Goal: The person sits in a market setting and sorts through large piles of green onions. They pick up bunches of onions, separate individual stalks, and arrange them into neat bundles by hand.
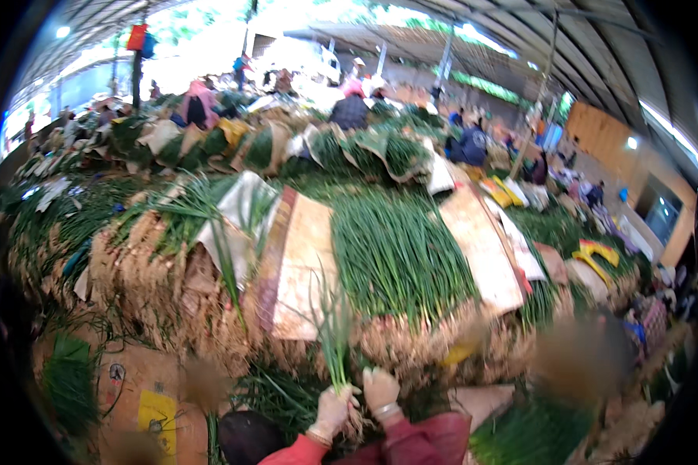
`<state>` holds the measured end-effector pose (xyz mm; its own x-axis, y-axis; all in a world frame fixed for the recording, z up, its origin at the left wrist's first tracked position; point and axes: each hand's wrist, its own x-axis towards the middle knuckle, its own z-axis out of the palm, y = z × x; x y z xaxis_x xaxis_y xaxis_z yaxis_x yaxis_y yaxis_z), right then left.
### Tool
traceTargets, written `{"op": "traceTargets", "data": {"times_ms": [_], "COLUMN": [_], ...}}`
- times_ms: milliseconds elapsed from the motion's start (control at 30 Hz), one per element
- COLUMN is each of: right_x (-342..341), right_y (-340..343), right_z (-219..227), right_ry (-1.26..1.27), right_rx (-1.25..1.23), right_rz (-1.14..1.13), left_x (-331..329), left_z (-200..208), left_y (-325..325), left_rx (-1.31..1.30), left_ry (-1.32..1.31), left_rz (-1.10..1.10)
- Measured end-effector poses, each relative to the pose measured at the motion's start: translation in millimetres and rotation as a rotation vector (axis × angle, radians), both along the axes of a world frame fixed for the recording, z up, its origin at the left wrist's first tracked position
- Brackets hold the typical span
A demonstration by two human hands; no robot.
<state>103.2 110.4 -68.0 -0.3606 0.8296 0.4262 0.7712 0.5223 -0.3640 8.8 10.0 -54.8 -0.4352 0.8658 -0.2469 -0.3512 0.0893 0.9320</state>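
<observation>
My left hand [333,411], in a pale glove, is wrapped round a small bunch of green onions [336,349]. Their green leaves stand up and fan out above the fist, while pale stringy roots hang below it. Just right of the bunch is my right hand [381,390], gloved too, with its fingers curled; whatever is inside them does not show. Beyond both hands lies a thick row of green onions [403,256], leaves pointing away and roots toward me. Flat tan sheets flank that row, one on the left [309,260] and one on the right [481,248].
More rooted onions [143,256] are heaped at the left. A brown cardboard piece [120,403] lies at lower left, and loose green leaves [531,434] at lower right. Farther back, several people work among onion piles. A post [537,108] rises at the right under the roof.
</observation>
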Motion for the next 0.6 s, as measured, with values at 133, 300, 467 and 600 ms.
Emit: {"op": "traceTargets", "data": {"times_ms": [133, 300, 467, 600], "right_x": [26, 17, 22, 38], "right_y": [12, 13, 112, 147], "right_z": [-5, 87, 89, 89], "right_ry": [-0.481, -0.598, -0.096, -0.392], "right_rx": [-0.474, -0.628, -0.212, -0.432], "right_rz": [0.178, 0.356, -0.205, -0.329], "left_x": [-5, -3, -4, -10], "left_z": [21, 25, 27, 25], "left_y": [-1, 5, 10, 20], "left_rx": [0.04, 0.258, 0.255, 0.281], "left_ry": [-0.11, -0.26, -0.645, -0.711], "left_rz": [-0.014, -0.056, -0.081, -0.168]}}
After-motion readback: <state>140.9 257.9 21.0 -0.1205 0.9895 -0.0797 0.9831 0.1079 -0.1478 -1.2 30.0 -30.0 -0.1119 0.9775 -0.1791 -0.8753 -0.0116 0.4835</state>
